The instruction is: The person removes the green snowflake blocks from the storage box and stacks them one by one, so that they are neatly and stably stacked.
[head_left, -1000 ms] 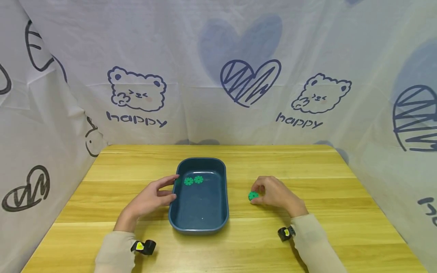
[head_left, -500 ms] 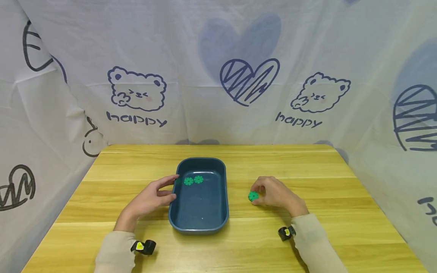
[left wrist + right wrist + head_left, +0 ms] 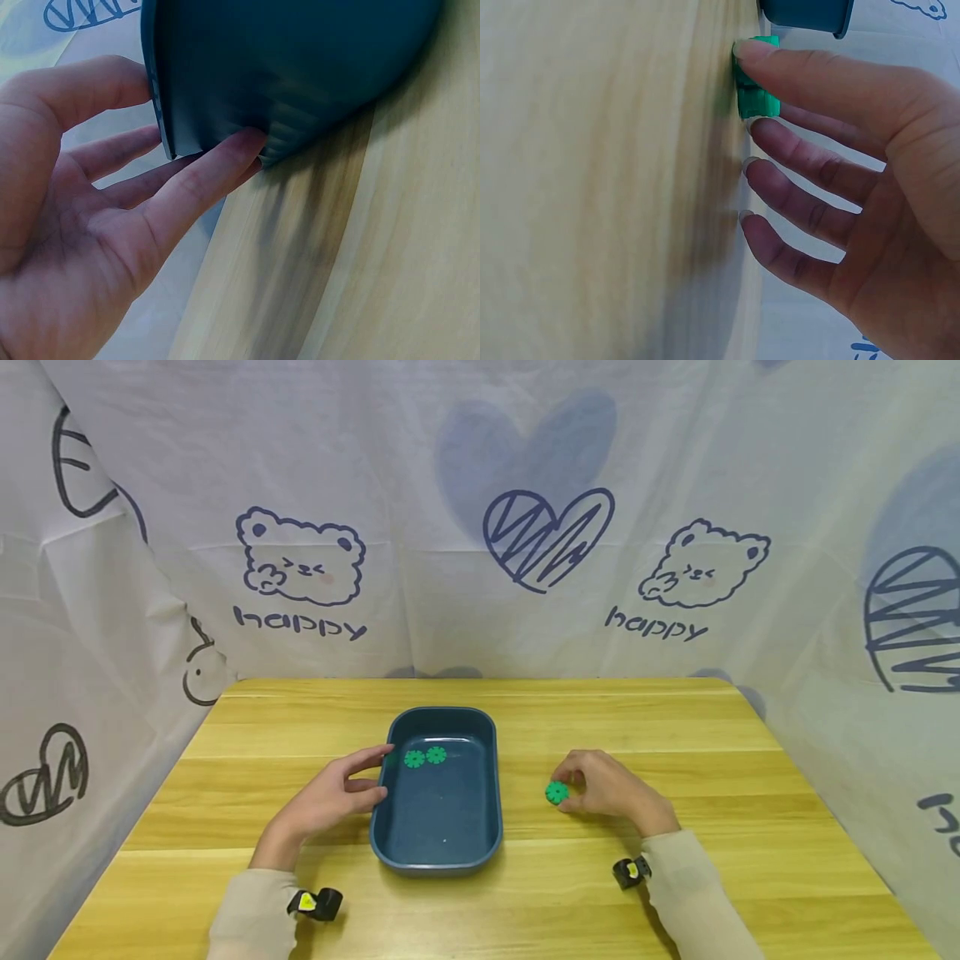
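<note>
A dark blue rectangular tray (image 3: pixel 438 827) sits on the table, with two flat green snowflake discs (image 3: pixel 425 757) inside near its far left. My left hand (image 3: pixel 330 793) rests its fingertips against the tray's left side, fingers spread and fairly straight; in the left wrist view a fingertip (image 3: pixel 251 139) touches the outer wall. To the right of the tray, my right hand (image 3: pixel 603 785) pinches a small stack of green snowflake discs (image 3: pixel 557 792) at the tabletop. The right wrist view shows the thumb (image 3: pixel 754 50) on the green stack (image 3: pixel 759 103), the other fingers loosely bent below it.
The wooden table (image 3: pixel 525 910) has a pale wood-grain top. A white cloth (image 3: pixel 427 593) with bear and heart drawings hangs behind it and along both sides. Each wrist wears a black strap with a small camera.
My right hand has shifted very slightly toward the right and nearer me, and more of the green disc's face shows. The left hand and tray stay in place.
</note>
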`<state>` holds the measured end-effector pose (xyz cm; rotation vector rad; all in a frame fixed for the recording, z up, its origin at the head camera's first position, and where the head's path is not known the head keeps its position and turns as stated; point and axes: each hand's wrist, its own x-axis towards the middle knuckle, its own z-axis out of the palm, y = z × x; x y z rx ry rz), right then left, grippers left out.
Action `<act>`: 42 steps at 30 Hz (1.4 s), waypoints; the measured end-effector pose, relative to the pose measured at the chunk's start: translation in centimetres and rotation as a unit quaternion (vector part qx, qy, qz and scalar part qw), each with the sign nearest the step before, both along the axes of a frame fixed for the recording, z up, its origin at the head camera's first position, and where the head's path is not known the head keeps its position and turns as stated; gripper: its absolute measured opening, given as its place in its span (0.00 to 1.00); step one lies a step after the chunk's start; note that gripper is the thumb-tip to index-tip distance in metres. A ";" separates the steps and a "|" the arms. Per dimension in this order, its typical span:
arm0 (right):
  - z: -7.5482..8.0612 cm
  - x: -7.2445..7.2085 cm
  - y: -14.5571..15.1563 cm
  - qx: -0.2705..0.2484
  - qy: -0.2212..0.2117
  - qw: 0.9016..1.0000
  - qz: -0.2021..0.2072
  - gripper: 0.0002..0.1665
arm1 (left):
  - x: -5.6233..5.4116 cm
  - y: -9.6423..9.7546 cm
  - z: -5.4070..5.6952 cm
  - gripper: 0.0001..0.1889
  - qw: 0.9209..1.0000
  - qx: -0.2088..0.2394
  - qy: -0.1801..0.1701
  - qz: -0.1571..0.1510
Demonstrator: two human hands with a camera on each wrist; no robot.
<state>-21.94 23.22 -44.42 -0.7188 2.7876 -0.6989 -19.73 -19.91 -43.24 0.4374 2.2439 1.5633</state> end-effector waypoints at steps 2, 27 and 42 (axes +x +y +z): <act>0.0 0.0 0.0 -0.001 -0.002 1.000 0.002 0.17 | 0.0 0.0 0.0 0.35 1.000 -0.001 -0.003 0.004; -0.1 -0.2 0.0 -0.012 -0.013 1.000 0.000 0.16 | -0.1 0.0 -0.1 0.35 1.000 -0.011 -0.006 0.012; 1.3 -0.3 -0.3 -0.029 -0.013 0.999 -0.025 0.27 | 0.0 0.0 -0.1 0.35 1.000 -0.002 -0.005 0.007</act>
